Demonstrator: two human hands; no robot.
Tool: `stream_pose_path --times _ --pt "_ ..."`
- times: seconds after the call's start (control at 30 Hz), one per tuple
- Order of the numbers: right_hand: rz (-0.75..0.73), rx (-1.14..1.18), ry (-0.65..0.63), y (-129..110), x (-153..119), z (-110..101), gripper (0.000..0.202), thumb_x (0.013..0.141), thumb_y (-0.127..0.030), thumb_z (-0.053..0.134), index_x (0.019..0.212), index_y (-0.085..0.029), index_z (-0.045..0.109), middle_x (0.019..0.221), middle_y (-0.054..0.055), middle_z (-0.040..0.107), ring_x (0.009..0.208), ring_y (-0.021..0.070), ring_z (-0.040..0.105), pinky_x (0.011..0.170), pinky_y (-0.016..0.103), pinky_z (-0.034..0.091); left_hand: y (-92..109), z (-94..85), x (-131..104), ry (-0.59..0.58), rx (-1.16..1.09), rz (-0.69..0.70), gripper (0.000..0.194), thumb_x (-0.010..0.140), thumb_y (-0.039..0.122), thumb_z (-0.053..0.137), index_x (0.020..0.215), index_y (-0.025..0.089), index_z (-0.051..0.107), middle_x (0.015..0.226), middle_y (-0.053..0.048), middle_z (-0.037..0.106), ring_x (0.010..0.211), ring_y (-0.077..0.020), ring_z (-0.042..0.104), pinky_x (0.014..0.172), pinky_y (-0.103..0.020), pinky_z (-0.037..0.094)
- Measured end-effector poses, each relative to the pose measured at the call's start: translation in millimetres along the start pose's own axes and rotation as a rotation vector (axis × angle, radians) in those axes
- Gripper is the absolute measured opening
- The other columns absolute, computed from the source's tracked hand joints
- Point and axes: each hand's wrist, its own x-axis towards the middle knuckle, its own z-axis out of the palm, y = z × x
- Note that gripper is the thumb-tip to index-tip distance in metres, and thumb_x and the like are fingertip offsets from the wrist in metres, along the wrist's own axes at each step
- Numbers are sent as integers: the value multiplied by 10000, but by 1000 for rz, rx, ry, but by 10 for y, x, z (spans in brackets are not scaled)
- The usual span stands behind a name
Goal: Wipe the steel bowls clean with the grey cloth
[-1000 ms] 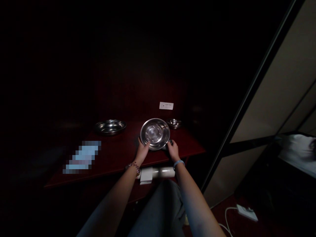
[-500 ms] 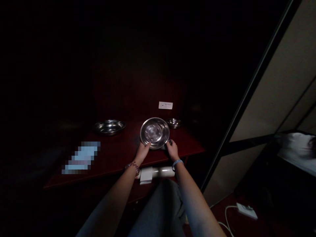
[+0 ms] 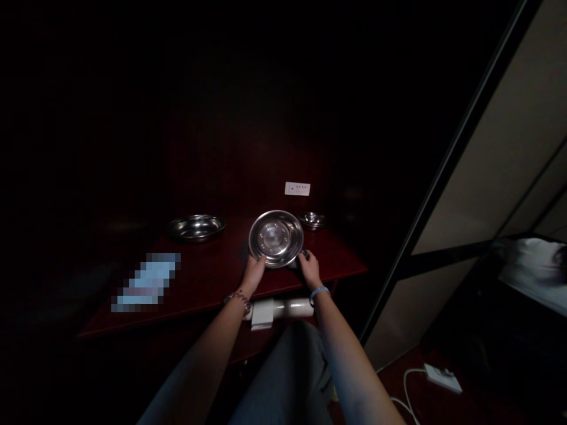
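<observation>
A round, shiny steel bowl (image 3: 275, 237) is tilted toward me over the front of the dark red table, so its inside shows. My left hand (image 3: 254, 274) grips the lower left of its rim, thumb on the inner side and the other fingers hidden beneath. At the lower right edge, my right hand (image 3: 310, 268) is closed on the rim, with a small dark patch by its fingers that I cannot make out. Behind it to the right sits a smaller steel bowl (image 3: 312, 220). A wide steel bowl (image 3: 197, 228) rests farther left.
The dark red table (image 3: 212, 283) carries a blurred-out light blue rectangle (image 3: 148, 282) at left. White rolls (image 3: 292, 307) and a white box (image 3: 263, 314) lie beneath the tabletop. A socket (image 3: 297, 189) is on the wall. A power strip (image 3: 443, 378) with cable lies on the floor.
The held bowl has shifted slightly left and turned a little, and my left hand has moved left with it. My right hand stays almost in place.
</observation>
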Motion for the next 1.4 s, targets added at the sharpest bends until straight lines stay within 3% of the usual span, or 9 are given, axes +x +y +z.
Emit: stream_pose_path --times 0.2,0.9,1.13,1.27,1.4 --pt "-7 32 7 9 8 1 321 810 -460 566 908 -186 702 938 79 750 875 205 666 814 270 486 8 -4 15 40 -30 15 554 824 208 587 1358 185 446 1398 -123 539 1333 -223 483 1192 -383 272" --pt "-12 32 29 66 36 17 312 812 -445 555 909 -186 699 959 89 746 883 213 671 817 282 494 -84 -26 46 117 12 -11 362 830 208 540 1187 159 571 1257 -139 642 1206 -238 591 1136 -420 366" --pt "-7 12 31 42 24 9 316 811 -445 549 918 -186 695 963 87 746 894 210 669 819 272 484 -28 -22 21 134 17 -38 324 850 213 513 1162 157 582 1227 -128 659 1178 -224 606 1120 -399 385" --pt "-16 -2 106 39 16 3 291 828 -390 514 968 -189 671 994 94 742 924 214 667 851 281 479 -1 -20 4 129 22 -51 314 867 225 499 1157 145 591 1190 -133 674 1163 -235 614 1112 -409 394" --pt "-32 -10 252 33 -7 2 344 865 -333 460 1137 -180 606 1105 126 715 999 221 661 900 306 473 -16 -17 7 121 27 -38 309 879 242 492 1156 147 591 1181 -127 675 1151 -230 620 1098 -399 408"
